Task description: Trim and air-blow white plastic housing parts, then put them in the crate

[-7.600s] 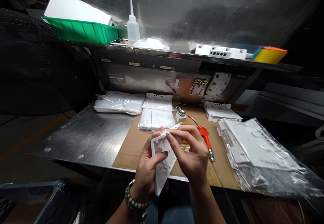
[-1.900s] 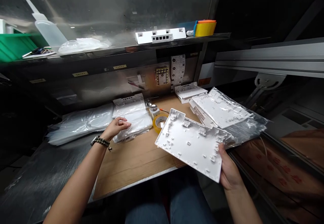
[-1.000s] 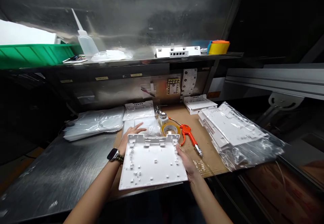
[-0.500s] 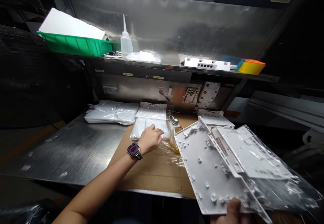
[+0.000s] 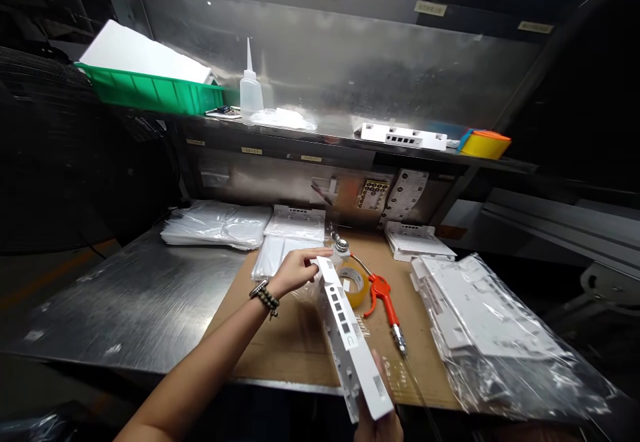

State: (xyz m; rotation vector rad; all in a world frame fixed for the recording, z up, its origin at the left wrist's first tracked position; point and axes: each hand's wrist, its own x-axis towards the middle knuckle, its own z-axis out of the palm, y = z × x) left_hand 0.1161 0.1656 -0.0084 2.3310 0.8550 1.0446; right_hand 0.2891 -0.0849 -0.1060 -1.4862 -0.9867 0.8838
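Note:
A white plastic housing point(image 5: 350, 339) stands tilted on its edge over the cardboard, its row of square port cut-outs facing up. My right hand point(image 5: 379, 425) is closed around its near end, most of the fingers hidden under it. At the far end my left hand point(image 5: 296, 273), with a watch and beads on the wrist, pinches the corner between thumb and fingers. Just beyond lies a roll of clear yellowish tape point(image 5: 356, 287). Right of the housing lies an orange air blow gun point(image 5: 383, 292) with its hose running toward me.
Bagged white housings point(image 5: 493, 315) lie at the right. Behind are a stack of clear plastic bags point(image 5: 215, 223), another white housing point(image 5: 297, 222) and one at the back right point(image 5: 419, 239). The shelf above holds a green basket point(image 5: 150, 91) and a squeeze bottle point(image 5: 251, 92).
My right hand has swung the housing left and turned it from its broad face onto its edge. My left hand has come from above the bags to its far end. The blow gun is now uncovered.

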